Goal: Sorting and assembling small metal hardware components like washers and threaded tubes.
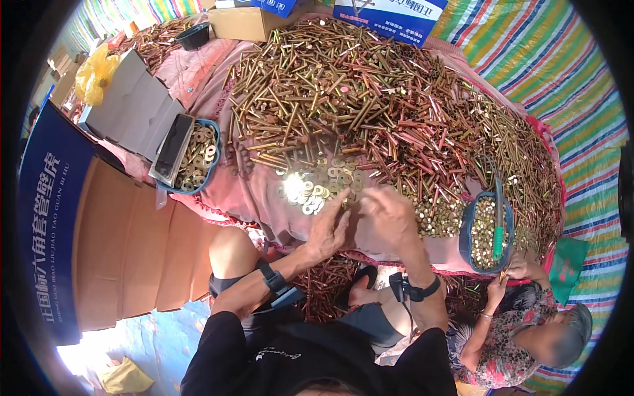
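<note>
Head view: washers (322, 183), white-lettered blue carton (51, 231)

The scene is bright in general, and the striped sheet (555, 72) at the right is evenly lit. A strong white glare covers part of the washers (309, 196), so their outlines there are lost. At the near left, the blue floor sheet (173, 340) is washed out to white beside the carton (132, 251). The black shirt (317, 360) shows few details. The right hand (391, 214) is blurred, while the left hand (328, 228) looks sharper. Straight edges bend toward the dark round rim.
</note>
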`<state>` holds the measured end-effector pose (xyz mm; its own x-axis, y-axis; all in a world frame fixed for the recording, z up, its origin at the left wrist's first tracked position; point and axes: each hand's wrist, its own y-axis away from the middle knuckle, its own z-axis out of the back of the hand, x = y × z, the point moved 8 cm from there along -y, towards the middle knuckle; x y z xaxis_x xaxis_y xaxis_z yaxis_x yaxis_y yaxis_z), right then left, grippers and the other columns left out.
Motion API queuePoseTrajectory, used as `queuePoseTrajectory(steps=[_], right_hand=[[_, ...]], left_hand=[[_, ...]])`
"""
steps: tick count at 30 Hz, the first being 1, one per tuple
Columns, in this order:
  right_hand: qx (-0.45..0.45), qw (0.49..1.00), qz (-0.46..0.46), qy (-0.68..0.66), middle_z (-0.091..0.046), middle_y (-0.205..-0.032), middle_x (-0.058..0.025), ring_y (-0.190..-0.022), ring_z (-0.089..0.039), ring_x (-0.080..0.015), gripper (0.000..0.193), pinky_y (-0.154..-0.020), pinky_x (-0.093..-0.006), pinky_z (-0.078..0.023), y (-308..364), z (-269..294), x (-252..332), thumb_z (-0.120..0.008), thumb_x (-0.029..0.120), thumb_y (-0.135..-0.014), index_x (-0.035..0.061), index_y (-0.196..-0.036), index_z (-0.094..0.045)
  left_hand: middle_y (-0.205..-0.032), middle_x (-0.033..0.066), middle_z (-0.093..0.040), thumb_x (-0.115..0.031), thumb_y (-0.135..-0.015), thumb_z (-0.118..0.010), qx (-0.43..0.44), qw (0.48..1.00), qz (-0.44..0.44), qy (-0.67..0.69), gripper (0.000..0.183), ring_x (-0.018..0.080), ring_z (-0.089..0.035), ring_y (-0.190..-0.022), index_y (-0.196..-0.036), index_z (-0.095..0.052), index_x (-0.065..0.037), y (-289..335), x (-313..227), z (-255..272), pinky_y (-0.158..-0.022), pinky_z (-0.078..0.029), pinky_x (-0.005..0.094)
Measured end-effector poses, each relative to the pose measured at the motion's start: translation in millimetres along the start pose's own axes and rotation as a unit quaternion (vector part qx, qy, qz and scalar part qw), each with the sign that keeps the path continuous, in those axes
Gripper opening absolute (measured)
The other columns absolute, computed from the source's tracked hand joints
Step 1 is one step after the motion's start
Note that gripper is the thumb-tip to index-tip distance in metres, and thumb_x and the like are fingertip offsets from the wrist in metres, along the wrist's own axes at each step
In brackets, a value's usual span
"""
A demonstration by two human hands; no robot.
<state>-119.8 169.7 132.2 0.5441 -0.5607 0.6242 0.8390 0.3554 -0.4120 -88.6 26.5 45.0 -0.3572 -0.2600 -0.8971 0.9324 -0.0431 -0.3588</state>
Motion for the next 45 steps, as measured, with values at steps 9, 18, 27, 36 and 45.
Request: queuePoseTrajectory(steps=[9,18,27,36,45], right_hand=[[-0.01,0.965,-0.164,0.204,-0.069,-0.085,-0.0173,-0.079,-0.068,-0.0364,0.018,-0.071,-0.0456,-0.052,23,32,-75,-0.075,0.02,-0.087,0.0048,-0.096,-0.076],[0.041,0.945,-0.183,0.269,-0.068,-0.092,-0.0212,-0.08,-0.068,-0.0404,0.02,-0.071,-0.0501,-0.051,17,13,-76,-0.077,0.021,-0.085,0.0044,-0.096,-0.075],[0.048,0.941,-0.178,0.284,-0.065,-0.086,-0.026,-0.077,-0.067,-0.0449,0.022,-0.065,-0.0554,-0.049,13,10,-76,-0.076,0.017,-0.087,-0.0026,-0.089,-0.068],[0.062,0.93,-0.184,0.313,-0.064,-0.098,-0.0276,-0.082,-0.067,-0.0455,0.021,-0.069,-0.0563,-0.049,19,5,-66,-0.071,0.019,-0.091,-0.0019,-0.095,-0.068],[0.08,0.935,-0.172,0.301,-0.067,-0.087,-0.0257,-0.079,-0.068,-0.0455,0.018,-0.067,-0.0571,-0.049,16,5,-81,-0.068,0.015,-0.088,-0.002,-0.093,-0.068]], left_hand=[[-0.102,0.0163,-0.068,-0.006,-0.101,-0.059,-0.05,0.998,0.008,0.048,0.042,0.0261,-0.067,-0.077,-0.143,-0.052,-0.005,2,7,1,-0.071,-0.054,0.0339],[-0.1,0.0151,-0.069,-0.011,-0.104,-0.057,0.004,0.994,0.081,0.077,0.034,0.022,-0.065,-0.08,-0.137,-0.055,-0.005,3,11,-3,-0.072,-0.053,0.0327],[-0.1,0.0183,-0.069,-0.01,-0.104,-0.057,-0.013,0.997,0.033,0.074,0.032,0.0248,-0.068,-0.082,-0.135,-0.056,-0.002,2,11,-4,-0.074,-0.054,0.0332],[-0.099,0.0188,-0.068,-0.01,-0.104,-0.056,-0.001,0.997,0.052,0.065,0.033,0.0256,-0.067,-0.078,-0.136,-0.056,-0.002,2,13,-3,-0.073,-0.054,0.0331],[-0.103,0.0195,-0.068,-0.01,-0.104,-0.056,0.009,0.998,0.032,0.048,0.033,0.0249,-0.069,-0.087,-0.136,-0.056,-0.001,2,9,-6,-0.078,-0.055,0.0334]])
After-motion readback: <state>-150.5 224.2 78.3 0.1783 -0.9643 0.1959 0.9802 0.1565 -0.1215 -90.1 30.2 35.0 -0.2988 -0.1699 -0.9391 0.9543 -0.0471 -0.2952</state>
